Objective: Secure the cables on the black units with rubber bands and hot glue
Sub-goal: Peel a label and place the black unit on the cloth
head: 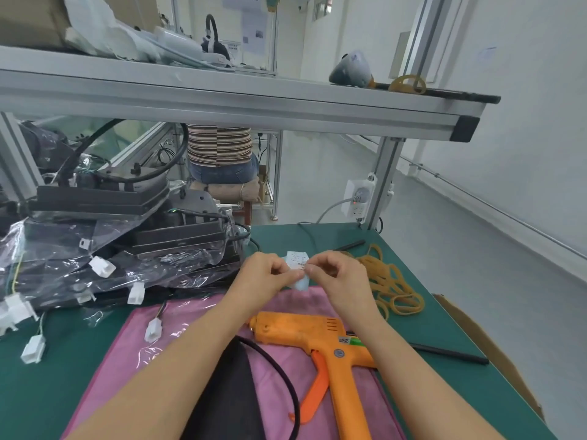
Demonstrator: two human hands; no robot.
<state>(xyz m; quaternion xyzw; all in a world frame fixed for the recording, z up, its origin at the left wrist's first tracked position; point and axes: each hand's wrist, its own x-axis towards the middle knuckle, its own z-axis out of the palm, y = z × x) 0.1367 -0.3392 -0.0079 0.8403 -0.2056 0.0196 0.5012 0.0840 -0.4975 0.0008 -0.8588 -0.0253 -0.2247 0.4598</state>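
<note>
I have both hands up over the far edge of the pink cloth, and between them they pinch a small white label with a pale blue backing: the left hand takes it from one side with curled fingers and thumb, the right hand from the other, fingertips meeting at the paper. What exactly is printed on it I cannot read. The label looks thin, light and floppy to me, so I judge it wants a gentle edge pinch, not a squeeze. Just to the right of my grip lies the heap of rubber bands, tan, soft and stretchy, easy to hook out one at a time with a fingertip. Below the grip, under my forearms, the orange hot glue gun lies on its side on the cloth; it is rigid, and I would take it by the handle, well away from the nozzle. To the left of the grip sits the stack of black units in clear plastic bags, their thin cables ending in white connectors. The units look stiff and fairly heavy, the bags slippery; I would grasp a unit by its body, not its wires.
</note>
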